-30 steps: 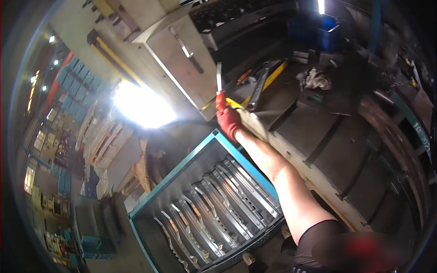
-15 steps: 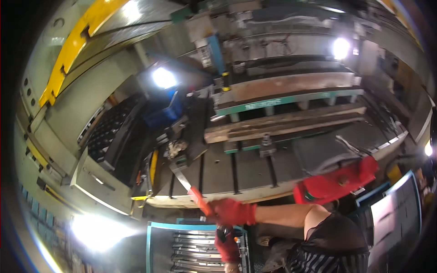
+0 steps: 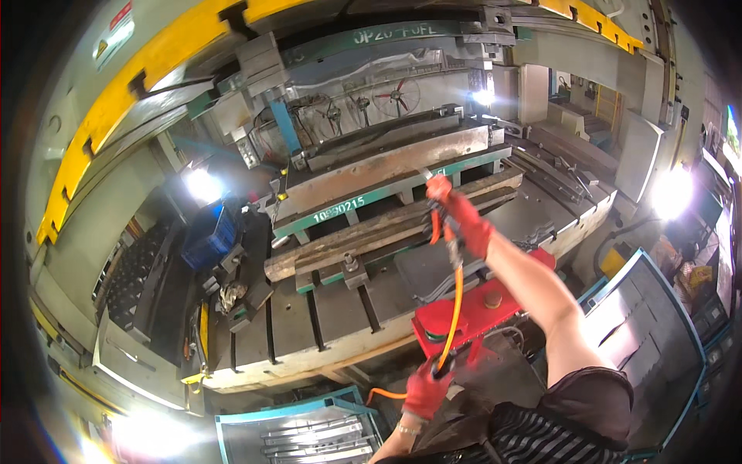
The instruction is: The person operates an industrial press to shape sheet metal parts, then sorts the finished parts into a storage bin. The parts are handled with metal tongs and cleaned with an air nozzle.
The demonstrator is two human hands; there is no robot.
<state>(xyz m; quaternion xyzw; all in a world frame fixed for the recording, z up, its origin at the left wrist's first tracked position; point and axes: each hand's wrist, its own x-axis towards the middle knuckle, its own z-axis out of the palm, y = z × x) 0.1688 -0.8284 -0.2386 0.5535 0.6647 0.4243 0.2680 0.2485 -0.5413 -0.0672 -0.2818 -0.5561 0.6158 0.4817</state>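
My right hand (image 3: 464, 216), in a red glove, is closed around a hand-held air tool (image 3: 434, 226) with orange and dark parts, raised over the right part of the die. A short pale tip shows past the fingers; the glove hides most of the tool's body. From a metal coupling below it, an orange air hose (image 3: 459, 298) runs down to my left hand (image 3: 425, 390). Also red-gloved, the left hand is closed on the hose low in the view. Beyond the right hand lies the long rusty die block (image 3: 386, 158) on a green base.
Timber beams (image 3: 363, 236) lie before the die on the slotted press bed (image 3: 290, 329). A red box (image 3: 495, 298) sits at its front edge. Nearby are a blue-framed cart of metal bars (image 3: 290, 410), a blue-framed panel (image 3: 657, 332) and a blue crate (image 3: 209, 238).
My right hand has gone from the bed's front edge up and right, over the die. The left hand has shifted right, and the hose now shows between both hands. The view has turned.
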